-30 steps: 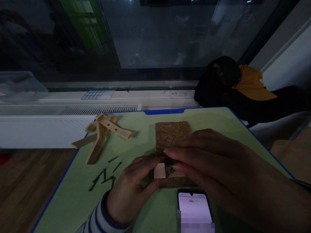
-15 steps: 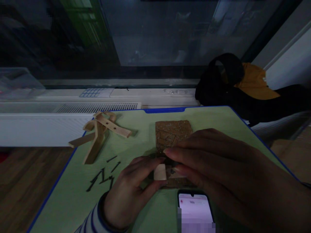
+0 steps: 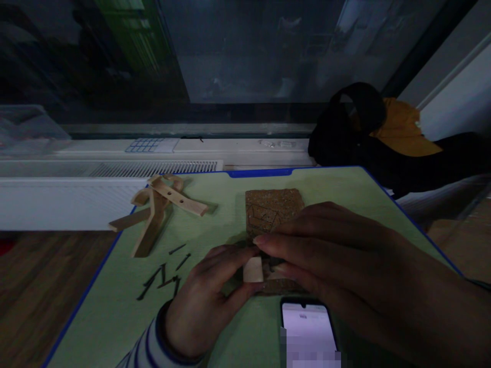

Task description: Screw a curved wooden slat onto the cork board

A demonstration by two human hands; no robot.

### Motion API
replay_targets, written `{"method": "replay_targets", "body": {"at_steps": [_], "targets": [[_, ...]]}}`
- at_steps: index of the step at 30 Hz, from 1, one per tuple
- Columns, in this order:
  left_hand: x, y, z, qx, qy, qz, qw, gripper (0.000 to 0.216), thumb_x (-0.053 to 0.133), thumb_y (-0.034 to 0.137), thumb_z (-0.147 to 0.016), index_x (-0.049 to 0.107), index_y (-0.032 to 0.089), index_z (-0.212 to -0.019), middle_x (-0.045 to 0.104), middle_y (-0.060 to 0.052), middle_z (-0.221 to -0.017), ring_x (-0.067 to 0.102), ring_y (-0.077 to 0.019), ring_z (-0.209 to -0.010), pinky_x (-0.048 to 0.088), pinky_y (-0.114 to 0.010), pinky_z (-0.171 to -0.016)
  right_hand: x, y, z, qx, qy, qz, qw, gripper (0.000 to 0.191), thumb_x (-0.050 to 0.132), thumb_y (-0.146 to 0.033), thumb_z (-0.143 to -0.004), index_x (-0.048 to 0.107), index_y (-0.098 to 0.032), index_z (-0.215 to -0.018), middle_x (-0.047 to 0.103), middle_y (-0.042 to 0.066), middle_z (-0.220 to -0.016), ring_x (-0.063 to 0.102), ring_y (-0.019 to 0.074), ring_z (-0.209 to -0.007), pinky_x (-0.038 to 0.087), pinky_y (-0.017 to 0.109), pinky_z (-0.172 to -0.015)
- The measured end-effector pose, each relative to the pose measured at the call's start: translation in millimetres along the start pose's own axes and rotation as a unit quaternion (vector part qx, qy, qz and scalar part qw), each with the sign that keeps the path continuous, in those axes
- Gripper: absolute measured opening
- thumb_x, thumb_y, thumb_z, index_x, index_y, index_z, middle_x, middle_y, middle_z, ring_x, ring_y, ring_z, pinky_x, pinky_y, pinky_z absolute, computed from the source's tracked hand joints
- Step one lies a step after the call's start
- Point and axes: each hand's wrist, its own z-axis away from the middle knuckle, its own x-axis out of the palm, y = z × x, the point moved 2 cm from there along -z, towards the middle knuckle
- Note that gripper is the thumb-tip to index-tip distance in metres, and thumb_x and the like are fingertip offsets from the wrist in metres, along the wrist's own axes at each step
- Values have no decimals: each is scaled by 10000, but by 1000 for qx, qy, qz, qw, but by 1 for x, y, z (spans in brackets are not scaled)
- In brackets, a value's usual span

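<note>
My left hand [image 3: 210, 296] is closed around the end of a pale wooden piece [image 3: 253, 270], with the thumb on its near side and the fingers on its far side. The piece lies over a brown speckled board [image 3: 272, 199] marked with drawn lines. My right hand [image 3: 330, 255] is closed over the other part of the wooden piece, thumb and fingertips drawn together around a small dark spot. What these fingertips hold is hidden. Several dark screws [image 3: 163, 278] lie loose to the left of my left hand.
More curved wooden pieces [image 3: 157, 214], one with two holes, lie crossed at the table's far left, one overhanging the edge. A lit phone [image 3: 307, 327] lies near me. Behind the green table [image 3: 222, 204] are a radiator [image 3: 76, 199] and a window; a black bag [image 3: 333, 133] sits at right.
My right fingertips have shifted slightly left and closer to my left hand, covering more of the wooden piece. My left hand keeps its grip.
</note>
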Motion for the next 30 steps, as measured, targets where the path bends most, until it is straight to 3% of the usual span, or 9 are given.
{"method": "replay_targets", "body": {"at_steps": [10,15,19,26,30], "targets": [[2,-2,0,-15,-9,-6,1000,348,668,164,-752,579,215,-1085,684,-22,-957,629,-182,-912,532,-326,-805,4,2,-2,-4,-7,-56,998,233,454,-166,-919,501,-197,-1145,603,-14,-1015,540,77,-912,430,176,-800],[1,-3,2,-1,-13,-4,1000,326,653,212,-776,573,215,-1092,679,-37,-1035,626,-183,-954,522,-322,-830,-2,2,-4,-5,2,-3,1000,207,452,-212,-919,541,-174,-1102,626,18,-962,560,121,-858,458,236,-725],[1,-3,3,3,-4,-7,1000,344,643,215,-785,558,222,-1118,676,-45,-1052,629,-187,-960,522,-324,-837,-5,1,-5,-2,6,8,1000,206,416,-241,-931,576,-172,-1041,644,34,-952,571,157,-895,465,284,-750],[1,-1,0,2,-2,-3,1000,327,633,181,-783,565,218,-1100,681,-49,-1037,628,-196,-963,526,-341,-832,0,0,-3,4,7,6,1000,305,448,-231,-920,459,-173,-1219,590,18,-1164,507,105,-1071,403,211,-914],[1,0,-2,-7,-12,-1,1000,343,656,174,-767,568,213,-1096,680,-41,-1035,622,-190,-972,520,-344,-850,1,1,-3,-5,-12,18,1000,313,432,-192,-921,435,-152,-1232,594,30,-1168,511,107,-1078,428,204,-885]]}}
